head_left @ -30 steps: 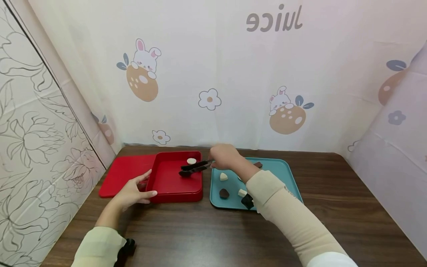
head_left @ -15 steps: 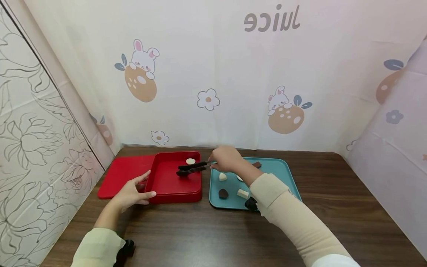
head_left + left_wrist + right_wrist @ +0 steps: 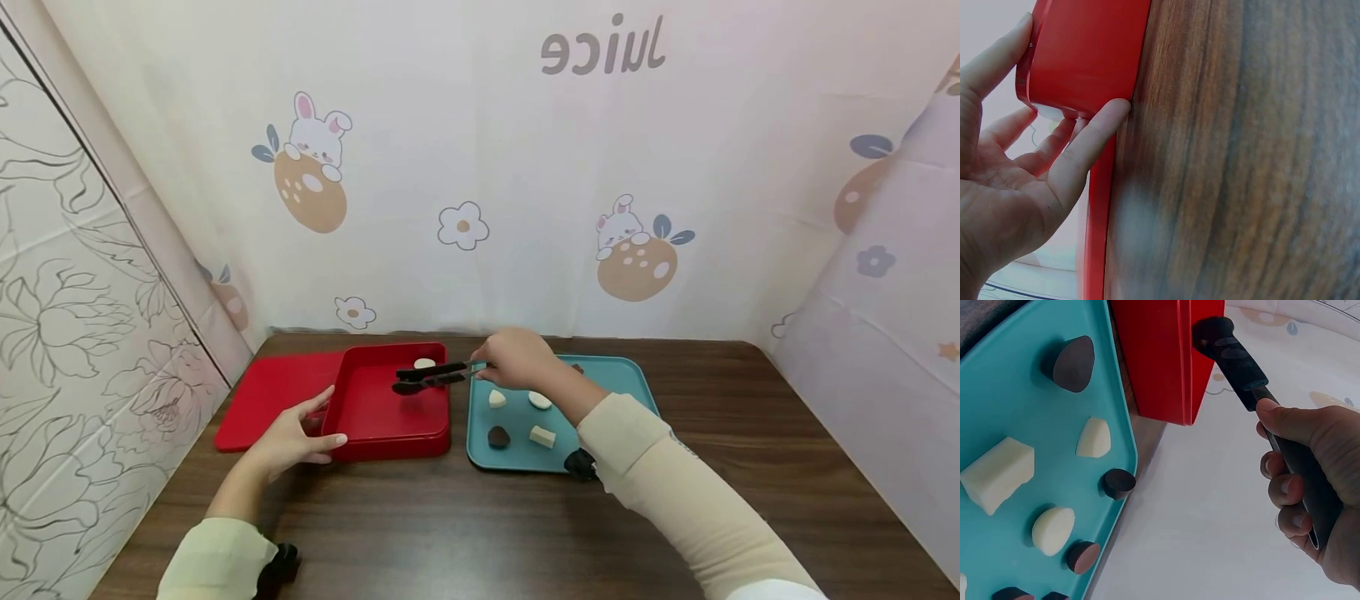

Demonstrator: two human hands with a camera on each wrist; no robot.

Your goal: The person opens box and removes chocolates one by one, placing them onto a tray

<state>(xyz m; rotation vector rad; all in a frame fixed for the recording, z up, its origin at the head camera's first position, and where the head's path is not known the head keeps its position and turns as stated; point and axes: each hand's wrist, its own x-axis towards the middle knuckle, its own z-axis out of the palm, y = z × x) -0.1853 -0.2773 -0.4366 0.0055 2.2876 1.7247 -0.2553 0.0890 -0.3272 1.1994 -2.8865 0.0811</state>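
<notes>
My left hand (image 3: 296,433) touches the near left corner of a red box (image 3: 390,429), with its thumb along the front wall and its other fingers at the left side. In the left wrist view these fingers look nearly straight. A pair of black tongs (image 3: 1300,465) is gripped in my right hand (image 3: 517,358), above the gap between the box and a teal tray (image 3: 585,417). The tongs' dark ends reach over the box's inside; I cannot tell if they hold anything. A white round piece (image 3: 424,363) lies near the box's back right corner.
On the tray lie several loose pieces, among them a dark brown piece (image 3: 498,437), a cream block (image 3: 542,436) and a white oval piece (image 3: 539,400). A flat red lid-like sheet (image 3: 277,392) lies left of the box. Behind the table hangs a printed curtain (image 3: 465,167).
The head view has shifted slightly. My right forearm has swung a little to the right, uncovering more tray pieces. The tongs stay over the box, and my left hand stays on its corner.
</notes>
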